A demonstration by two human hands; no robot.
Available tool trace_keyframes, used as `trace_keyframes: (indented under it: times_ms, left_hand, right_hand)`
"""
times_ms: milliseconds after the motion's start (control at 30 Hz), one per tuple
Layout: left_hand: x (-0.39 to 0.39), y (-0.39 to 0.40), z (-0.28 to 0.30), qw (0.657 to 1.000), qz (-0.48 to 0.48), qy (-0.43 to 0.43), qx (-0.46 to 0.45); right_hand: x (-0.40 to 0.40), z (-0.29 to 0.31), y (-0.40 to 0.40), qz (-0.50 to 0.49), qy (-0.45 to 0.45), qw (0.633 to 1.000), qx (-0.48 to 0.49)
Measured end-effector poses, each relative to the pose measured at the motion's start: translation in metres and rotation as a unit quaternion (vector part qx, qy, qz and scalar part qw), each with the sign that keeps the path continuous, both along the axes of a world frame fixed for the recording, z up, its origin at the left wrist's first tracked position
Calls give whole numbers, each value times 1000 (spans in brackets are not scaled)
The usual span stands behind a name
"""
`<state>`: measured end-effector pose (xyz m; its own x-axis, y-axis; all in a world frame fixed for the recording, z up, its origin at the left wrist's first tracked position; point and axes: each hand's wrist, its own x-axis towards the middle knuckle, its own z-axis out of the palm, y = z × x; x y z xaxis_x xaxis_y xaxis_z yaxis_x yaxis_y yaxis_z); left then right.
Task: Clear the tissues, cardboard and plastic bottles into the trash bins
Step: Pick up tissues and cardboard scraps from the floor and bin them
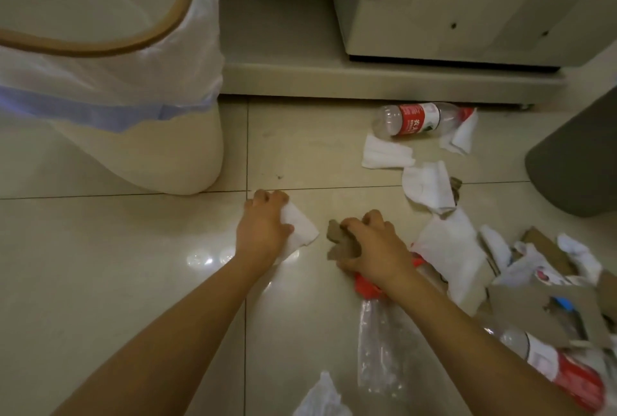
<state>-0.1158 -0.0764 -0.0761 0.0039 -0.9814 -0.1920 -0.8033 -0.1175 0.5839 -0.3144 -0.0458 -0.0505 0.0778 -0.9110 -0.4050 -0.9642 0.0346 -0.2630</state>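
Beside the cream round bin with a white liner (140, 148): two hands gathering floor litter.

Left hand (263, 228) curled on a white folded tissue (302, 230), just right of the bin's base. Right hand (370, 248) gripping a brown torn cardboard scrap (337, 238), farther right of the bin; beneath its wrist, a clear crushed plastic bottle with a red cap (377, 349). Advice: pinch both pieces fully off the tile before lifting over the rim.

Tiled floor (133, 265): bins (140, 148), tissues (387, 156), bottles (414, 119), cardboard (521, 312).
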Motion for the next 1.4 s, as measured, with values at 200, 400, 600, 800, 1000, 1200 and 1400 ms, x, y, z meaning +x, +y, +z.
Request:
trace_keyframes:
  times_ms: [200,400,600,800,1000,1200,1400]
  left_hand:
    - [-2,9,-1,994,-12,106,-8]
    - [-23,23,16,978,-29,203,36]
    - [-75,54,25,947,-185,221,145]
    - [-120,70,10,952,-248,37,176]
    - [-119,66,5,948,-278,-155,-4]
    - [-119,66,-3,962,-228,-151,18]
    - [-100,62,-1,982,-165,-16,95]
  right_hand:
    - [6,-1,3,-22,-80,995,-52]
    - [-31,21,-4,-216,-180,956,-84]
    - [-64,27,9,-239,-102,965,-37]
    - [-95,24,24,-285,-78,955,-21]
    - [-110,13,30,-323,-28,945,41]
    - [-108,10,39,-300,-22,953,37]
    - [-100,5,44,-284,-26,958,9]
